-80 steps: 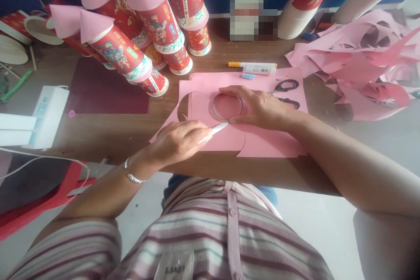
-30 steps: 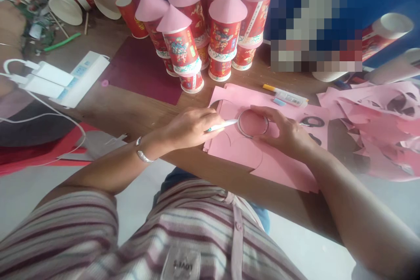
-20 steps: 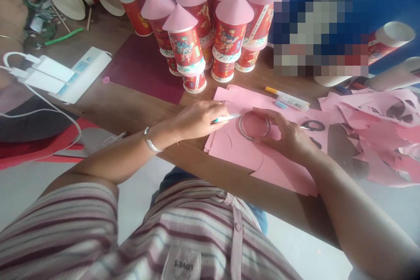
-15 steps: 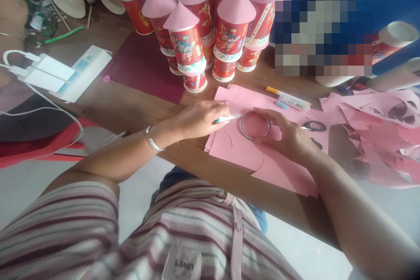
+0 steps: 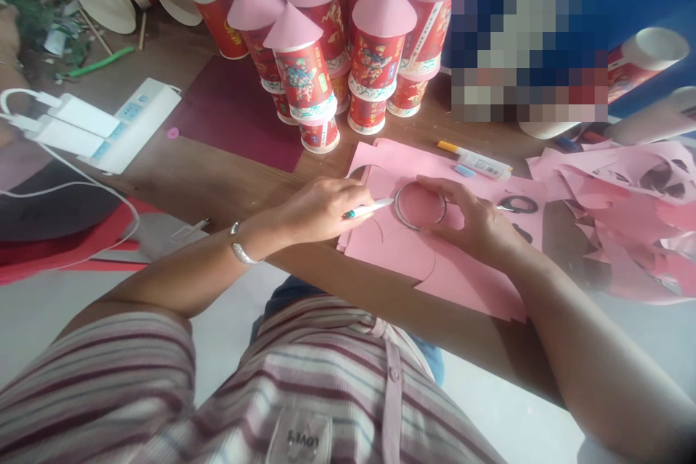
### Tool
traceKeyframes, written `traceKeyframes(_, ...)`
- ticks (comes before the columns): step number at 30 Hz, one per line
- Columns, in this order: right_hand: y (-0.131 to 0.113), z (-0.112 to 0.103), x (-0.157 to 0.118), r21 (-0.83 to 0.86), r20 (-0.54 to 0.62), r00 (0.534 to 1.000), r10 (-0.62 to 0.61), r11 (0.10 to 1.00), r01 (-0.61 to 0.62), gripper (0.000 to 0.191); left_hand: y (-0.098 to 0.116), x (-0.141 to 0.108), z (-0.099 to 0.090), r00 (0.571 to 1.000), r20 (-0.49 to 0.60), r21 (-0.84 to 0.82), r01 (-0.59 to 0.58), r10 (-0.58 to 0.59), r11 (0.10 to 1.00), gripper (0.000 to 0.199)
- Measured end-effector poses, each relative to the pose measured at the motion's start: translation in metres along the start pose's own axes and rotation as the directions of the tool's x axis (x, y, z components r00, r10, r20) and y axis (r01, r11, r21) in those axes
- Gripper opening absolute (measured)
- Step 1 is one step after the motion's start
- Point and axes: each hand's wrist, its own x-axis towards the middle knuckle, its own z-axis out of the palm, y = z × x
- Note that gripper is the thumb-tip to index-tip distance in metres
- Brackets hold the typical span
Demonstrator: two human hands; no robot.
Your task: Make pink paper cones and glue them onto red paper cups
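Observation:
My left hand [image 5: 331,208] holds a white pen [image 5: 375,207] with a green end, its tip at the left edge of a round ring [image 5: 396,209]. The ring lies flat on the pink paper [image 5: 375,261]. My right hand [image 5: 467,219] grips the ring's right side between thumb and fingers. Curved lines show on the paper left of and below the ring. Black-handled scissors [image 5: 519,204] lie right of my right hand, and a white marker with an orange end [image 5: 483,164] rests above it.
Stacked red cups with pink paper cones [image 5: 296,65] stand behind the paper. A power strip [image 5: 133,123] with chargers is at the left, a maroon sheet [image 5: 239,112] beside it. Pink scraps [image 5: 641,217] pile up at the right; more cups [image 5: 106,0] lie back left.
My left hand has shifted slightly left and down, and more of the pen shows. My right hand stays on the ring. The whole view has shifted slightly.

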Motion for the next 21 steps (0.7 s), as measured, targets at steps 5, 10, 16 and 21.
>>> traceKeyframes(5, 0.0, 0.0, 0.001, 0.029, -0.004, 0.999, -0.044, 0.999, 0.044, 0.075, 0.012, -0.009, 0.003, 0.998, -0.046, 0.017, -0.032, 0.033, 0.999, 0.003)
traceKeyframes(10, 0.0, 0.0, 0.002, 0.041, -0.007, 0.998, -0.055, 0.998, 0.055, 0.074, 0.019, -0.014, 0.005, 0.997, -0.069, 0.038, -0.041, 0.044, 0.998, 0.002)
traceKeyframes(16, 0.001, 0.001, 0.002, 0.045, -0.023, 0.998, -0.055, 0.997, 0.056, 0.073, 0.023, -0.012, -0.009, 0.982, -0.19, 0.057, 0.006, 0.005, 0.998, 0.005)
traceKeyframes(21, 0.001, 0.002, 0.003, 0.035, -0.028, 0.998, -0.064, 0.997, 0.064, 0.073, 0.023, 0.009, -0.027, 0.95, -0.312, 0.053, 0.052, -0.033, 0.997, 0.004)
